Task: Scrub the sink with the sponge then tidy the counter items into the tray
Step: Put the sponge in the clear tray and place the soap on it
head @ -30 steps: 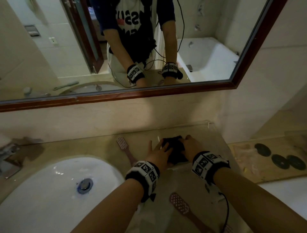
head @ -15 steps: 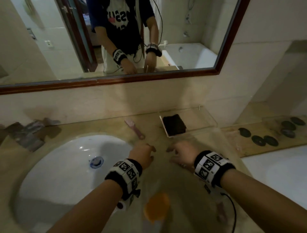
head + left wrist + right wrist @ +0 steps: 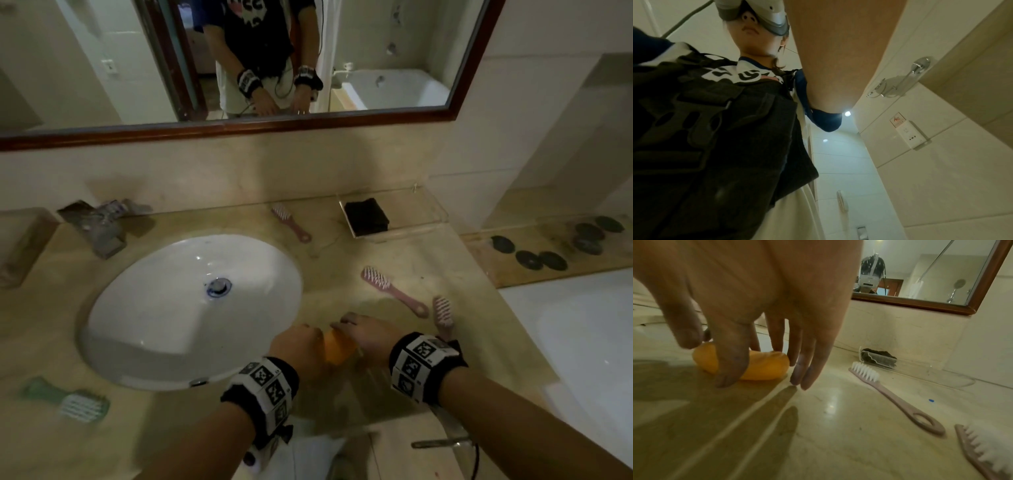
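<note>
An orange sponge (image 3: 337, 349) lies on the beige counter, right of the white sink (image 3: 154, 325). My right hand (image 3: 363, 330) pinches the orange sponge (image 3: 760, 365) from above between thumb and fingers (image 3: 729, 369). My left hand (image 3: 298, 346) sits curled against the sponge's left side; whether it holds the sponge is hidden. A clear tray (image 3: 428, 212) stands at the back right with a black pad (image 3: 366, 216) in it. Three pink brushes (image 3: 291, 222) (image 3: 394, 291) (image 3: 443, 315) lie loose on the counter. The left wrist view shows only my arm and body.
A green brush (image 3: 68, 401) lies at the front left of the sink. The faucet (image 3: 99, 226) stands behind the basin. A white bathtub (image 3: 582, 342) and a ledge with dark round stones (image 3: 541, 260) lie to the right. A framed mirror (image 3: 239, 130) hangs above.
Both hands let go of the black pad in the tray and drew back to the near counter. My right hand has taken hold of the orange sponge.
</note>
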Motion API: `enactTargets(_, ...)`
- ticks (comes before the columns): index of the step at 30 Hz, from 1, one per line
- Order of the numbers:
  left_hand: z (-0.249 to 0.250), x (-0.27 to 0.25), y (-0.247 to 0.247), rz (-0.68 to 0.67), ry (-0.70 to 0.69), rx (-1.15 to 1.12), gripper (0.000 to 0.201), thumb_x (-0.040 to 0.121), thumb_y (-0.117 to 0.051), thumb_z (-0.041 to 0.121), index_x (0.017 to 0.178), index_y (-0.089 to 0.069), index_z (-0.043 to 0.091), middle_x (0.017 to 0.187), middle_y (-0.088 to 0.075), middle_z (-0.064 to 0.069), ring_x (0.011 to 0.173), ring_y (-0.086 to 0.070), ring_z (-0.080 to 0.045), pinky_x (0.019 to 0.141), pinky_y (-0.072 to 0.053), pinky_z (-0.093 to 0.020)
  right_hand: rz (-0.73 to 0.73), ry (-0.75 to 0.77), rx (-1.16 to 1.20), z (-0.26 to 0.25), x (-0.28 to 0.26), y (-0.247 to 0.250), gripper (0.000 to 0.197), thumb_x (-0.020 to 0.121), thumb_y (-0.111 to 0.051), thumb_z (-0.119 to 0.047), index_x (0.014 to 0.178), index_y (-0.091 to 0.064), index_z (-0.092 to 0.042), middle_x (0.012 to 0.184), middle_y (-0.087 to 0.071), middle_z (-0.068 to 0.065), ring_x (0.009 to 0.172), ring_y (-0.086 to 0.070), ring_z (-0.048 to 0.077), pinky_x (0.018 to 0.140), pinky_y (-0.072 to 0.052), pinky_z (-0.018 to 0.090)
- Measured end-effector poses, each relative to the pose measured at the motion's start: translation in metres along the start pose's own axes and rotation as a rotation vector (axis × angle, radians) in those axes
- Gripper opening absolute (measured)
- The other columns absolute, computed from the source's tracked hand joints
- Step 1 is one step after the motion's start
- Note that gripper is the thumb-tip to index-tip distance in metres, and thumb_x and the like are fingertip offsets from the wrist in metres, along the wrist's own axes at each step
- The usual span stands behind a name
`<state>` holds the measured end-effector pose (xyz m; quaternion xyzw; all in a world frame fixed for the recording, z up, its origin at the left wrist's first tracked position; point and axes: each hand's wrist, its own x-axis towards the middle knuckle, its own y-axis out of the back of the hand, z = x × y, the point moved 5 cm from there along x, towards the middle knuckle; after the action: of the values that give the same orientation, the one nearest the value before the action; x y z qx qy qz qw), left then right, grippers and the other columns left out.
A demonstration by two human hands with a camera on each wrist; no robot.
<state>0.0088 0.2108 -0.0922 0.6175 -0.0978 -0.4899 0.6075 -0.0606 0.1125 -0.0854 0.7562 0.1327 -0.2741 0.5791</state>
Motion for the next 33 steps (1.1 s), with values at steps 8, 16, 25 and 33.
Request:
enactTargets(8,0.007,0.003,-0.006,0.057,-0.027,0.034,0.039,0.086,-0.054,0.045,0.112,-0.059,0.015,0.117,-0.057,-0.008,0.11,-0.055,-0.026,0.091,-0.045,-0.034,0.031,-0.008,0.046,0.004,0.017,0.0,0.051,0.085,-0.061,-0.01,0.133,-0.045,-0.014,0.137,-0.041,0.01,0.119,-0.051,0.033,0.103,-0.043,0.044)
enactTargets(16,0.008,0.017,0.015,0.09,-0.096,0.135,0.043,0.086,-0.055,0.045,0.12,-0.06,0.02,0.121,-0.059,-0.007,0.115,-0.054,-0.026,0.1,-0.037,-0.034,0.039,0.005,0.126,0.015,0.033,0.003,0.045,0.093,-0.051,-0.021,0.136,-0.04,-0.014,0.137,-0.038,0.012,0.122,-0.047,0.033,0.105,-0.04,0.04)
enactTargets(25,0.021,0.094,0.081,0.154,-0.157,0.066,0.056,0.076,-0.065,0.05,0.128,-0.056,0.031,0.126,-0.06,0.002,0.114,-0.056,-0.021,0.099,-0.037,-0.03,0.017,0.072,0.038,0.076,0.073,0.081,0.049,0.086,-0.063,-0.028,0.13,-0.049,-0.013,0.135,-0.044,0.01,0.119,-0.049,0.031,0.1,-0.041,0.036)
enactTargets(33,0.041,0.209,0.158,0.326,-0.071,-0.398,0.082,0.078,-0.073,0.038,0.147,-0.029,0.031,0.143,-0.043,0.001,0.131,-0.045,-0.021,0.109,-0.039,-0.039,0.253,0.028,0.017,0.173,0.124,0.193,0.059,0.085,-0.064,-0.034,0.137,-0.044,-0.015,0.137,-0.046,0.007,0.119,-0.052,0.027,0.099,-0.042,0.033)
